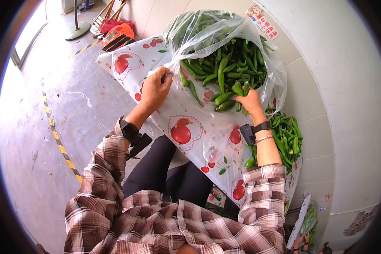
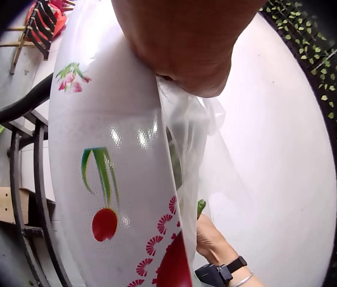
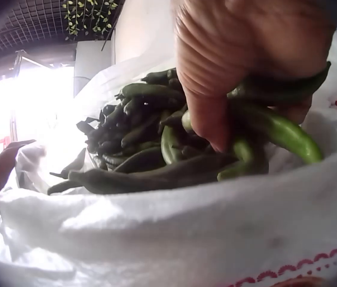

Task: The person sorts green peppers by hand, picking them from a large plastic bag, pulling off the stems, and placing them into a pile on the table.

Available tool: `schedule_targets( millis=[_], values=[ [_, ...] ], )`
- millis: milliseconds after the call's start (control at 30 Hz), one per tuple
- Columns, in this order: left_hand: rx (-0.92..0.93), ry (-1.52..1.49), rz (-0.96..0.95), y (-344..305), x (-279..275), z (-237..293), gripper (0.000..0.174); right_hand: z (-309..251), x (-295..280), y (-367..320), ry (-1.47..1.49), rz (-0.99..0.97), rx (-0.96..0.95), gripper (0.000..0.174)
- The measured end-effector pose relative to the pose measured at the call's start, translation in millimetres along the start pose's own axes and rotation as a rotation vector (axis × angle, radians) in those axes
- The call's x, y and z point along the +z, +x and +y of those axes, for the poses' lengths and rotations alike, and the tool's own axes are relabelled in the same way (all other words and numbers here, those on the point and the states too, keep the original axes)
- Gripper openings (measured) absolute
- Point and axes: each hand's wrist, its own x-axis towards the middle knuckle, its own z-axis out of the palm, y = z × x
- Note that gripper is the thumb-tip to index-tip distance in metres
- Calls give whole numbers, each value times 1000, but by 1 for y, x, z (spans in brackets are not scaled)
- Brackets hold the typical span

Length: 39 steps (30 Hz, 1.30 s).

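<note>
A big clear plastic bag [image 1: 207, 50] lies on its side on the table, its mouth toward me, full of green peppers [image 1: 237, 63]. My left hand [image 1: 156, 86] pinches the left edge of the bag's mouth. Inside the mouth my right hand [image 1: 252, 101] grips several green peppers; in the right wrist view, thumb and fingers close round a few long peppers [image 3: 276, 128] above the pile. More loose green peppers [image 1: 285, 139] lie in a heap to the right of my right forearm.
A white tablecloth [image 1: 156, 120] printed with red fruit covers the table. A tiled wall [image 1: 311, 97] runs along the right. Striped tape [image 1: 55, 131] marks the floor at left. An orange-red bag [image 1: 118, 36] and wooden chairs stand beyond the table's far left corner.
</note>
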Motion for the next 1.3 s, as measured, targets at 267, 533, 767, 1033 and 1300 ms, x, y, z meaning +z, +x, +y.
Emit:
schedule_targets(
  millis=[267, 533, 767, 1033, 1300],
  values=[
    [-58, 2, -32, -1, -2, 7, 16, -16, 4, -32, -120, -109, -695, 42],
    [-51, 0, -17, 0, -2, 4, 16, -11, 18, -47, -105, -85, -645, 52],
    [-50, 30, -34, 0, -4, 6, 16, -18, 16, -61, -156, -105, -587, 47],
    [-12, 10, -4, 0, -1, 3, 17, -7, 25, -66, -211, -76, -602, 51],
    [-14, 54, -7, 1, -1, 0, 18, -13, -3, -75, -21, 61, -453, 51]
  ],
)
